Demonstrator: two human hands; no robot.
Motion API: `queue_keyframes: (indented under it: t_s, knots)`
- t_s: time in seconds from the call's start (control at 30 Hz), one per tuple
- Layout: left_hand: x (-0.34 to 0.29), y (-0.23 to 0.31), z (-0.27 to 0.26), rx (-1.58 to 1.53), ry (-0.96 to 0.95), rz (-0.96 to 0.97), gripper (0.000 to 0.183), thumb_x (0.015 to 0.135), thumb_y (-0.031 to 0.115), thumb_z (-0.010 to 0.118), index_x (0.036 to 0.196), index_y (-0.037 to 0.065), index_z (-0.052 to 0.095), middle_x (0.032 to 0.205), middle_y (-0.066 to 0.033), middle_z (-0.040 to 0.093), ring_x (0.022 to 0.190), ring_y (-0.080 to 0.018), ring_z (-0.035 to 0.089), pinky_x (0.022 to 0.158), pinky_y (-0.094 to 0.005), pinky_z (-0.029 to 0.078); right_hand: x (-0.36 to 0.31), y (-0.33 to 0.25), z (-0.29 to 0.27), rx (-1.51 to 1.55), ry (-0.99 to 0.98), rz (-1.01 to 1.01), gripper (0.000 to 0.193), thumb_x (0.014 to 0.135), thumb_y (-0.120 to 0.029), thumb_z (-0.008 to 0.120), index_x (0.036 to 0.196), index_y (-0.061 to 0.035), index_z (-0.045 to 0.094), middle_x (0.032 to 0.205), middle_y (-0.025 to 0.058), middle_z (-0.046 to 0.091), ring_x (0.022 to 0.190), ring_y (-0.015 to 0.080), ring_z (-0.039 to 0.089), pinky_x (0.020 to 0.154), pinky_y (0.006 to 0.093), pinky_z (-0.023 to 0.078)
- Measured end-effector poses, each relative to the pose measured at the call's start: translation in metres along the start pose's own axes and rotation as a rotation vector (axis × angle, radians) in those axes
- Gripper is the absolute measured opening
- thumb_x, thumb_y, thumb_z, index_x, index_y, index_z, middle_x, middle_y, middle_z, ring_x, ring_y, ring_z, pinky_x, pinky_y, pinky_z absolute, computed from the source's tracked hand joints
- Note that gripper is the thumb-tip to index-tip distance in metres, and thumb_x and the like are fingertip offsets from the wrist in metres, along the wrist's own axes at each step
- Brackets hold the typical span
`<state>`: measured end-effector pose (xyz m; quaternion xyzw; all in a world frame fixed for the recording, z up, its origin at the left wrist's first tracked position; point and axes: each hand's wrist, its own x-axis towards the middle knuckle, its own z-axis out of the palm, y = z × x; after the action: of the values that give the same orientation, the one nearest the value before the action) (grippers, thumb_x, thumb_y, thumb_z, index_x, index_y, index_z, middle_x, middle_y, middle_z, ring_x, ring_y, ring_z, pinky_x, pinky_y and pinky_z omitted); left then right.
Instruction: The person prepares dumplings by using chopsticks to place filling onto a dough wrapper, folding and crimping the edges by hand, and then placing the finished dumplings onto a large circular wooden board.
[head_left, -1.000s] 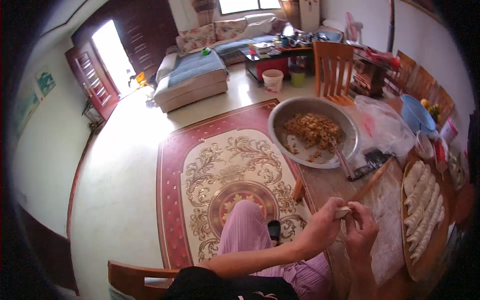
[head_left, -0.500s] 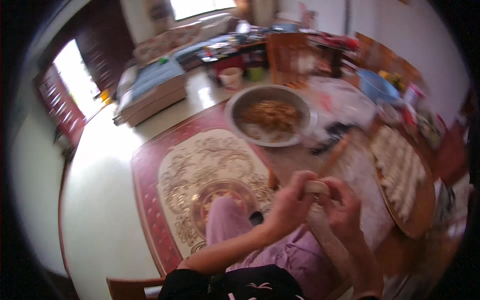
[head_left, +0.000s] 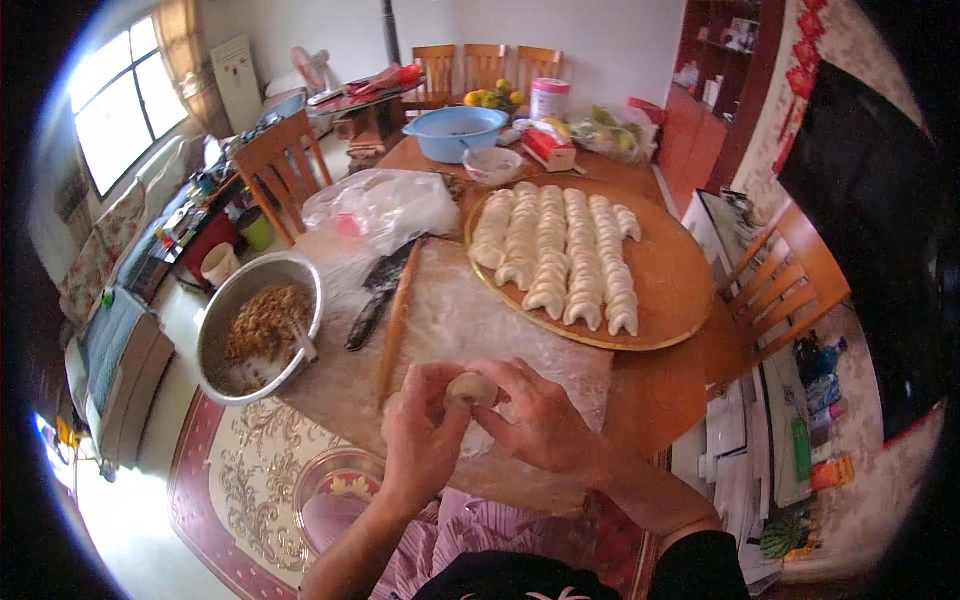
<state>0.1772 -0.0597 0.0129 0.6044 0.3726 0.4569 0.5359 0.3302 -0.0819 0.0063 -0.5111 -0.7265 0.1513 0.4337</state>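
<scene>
Between both hands, above the near edge of a floured board (head_left: pixel 470 310), is a small pale dumpling (head_left: pixel 471 389). My left hand (head_left: pixel 424 428) grips its left side with thumb and fingers, while my right hand (head_left: pixel 540 415) pinches it from the right. Just beyond the hands lies a wooden rolling pin (head_left: pixel 398 322). To its left rests a dark cleaver (head_left: pixel 378 297). A metal bowl (head_left: pixel 207 345) of brown filling (head_left: pixel 268 325), with a utensil in it, stands on the left. At the far right, a round wooden tray (head_left: pixel 660 270) carries rows of folded dumplings (head_left: pixel 552 250).
A crumpled plastic bag (head_left: pixel 385 208) lies behind the cleaver. Along the far side stand a blue basin (head_left: pixel 455 133), a small white bowl (head_left: pixel 493 165), a red box (head_left: pixel 549 150) and a pink-and-white tub (head_left: pixel 549 100). Wooden chairs (head_left: pixel 785 275) surround the table.
My view has swung to the right, bringing the whole tray and table into sight. The dumpling stays between both hands, which have kept their grip on it.
</scene>
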Motion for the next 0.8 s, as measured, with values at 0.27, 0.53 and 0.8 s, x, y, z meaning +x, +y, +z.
queue_keyframes:
  t_s: [0.27,0.53,0.8]
  knots:
    - [0.028,-0.01,0.056,0.026,-0.253,0.043,0.026,0.086,0.0,0.054,0.111,0.0,0.049,0.106,-0.0092,0.057,0.103,-0.0157,0.055,0.091,-0.0309,0.044,-0.015,0.049,-0.052,0.358,0.215,0.299,0.028,0.082,-0.017,0.066,0.104,-0.0017,0.058,0.091,0.0105,0.063,0.086,0.0202,0.061,0.072,0.0311,0.051]
    - [0.102,-0.033,0.129,0.524,-0.519,0.36,0.031,0.082,0.008,0.057,0.112,0.002,0.052,0.105,-0.0211,0.059,0.1,-0.0386,0.056,0.086,-0.0411,0.045,-0.002,0.19,-0.133,0.232,0.474,0.454,0.029,0.073,-0.016,0.069,0.096,-0.0014,0.061,0.088,0.0075,0.064,0.083,0.0188,0.06,0.075,0.0323,0.048]
    - [0.148,-0.061,0.194,0.617,-0.619,0.31,0.025,0.083,0.008,0.053,0.107,0.002,0.052,0.105,-0.0207,0.057,0.1,-0.0409,0.053,0.085,-0.0461,0.043,0.048,0.302,-0.171,-0.24,0.464,0.503,0.03,0.071,-0.015,0.068,0.099,-0.0055,0.063,0.098,0.013,0.063,0.091,0.0288,0.061,0.08,0.0377,0.048]
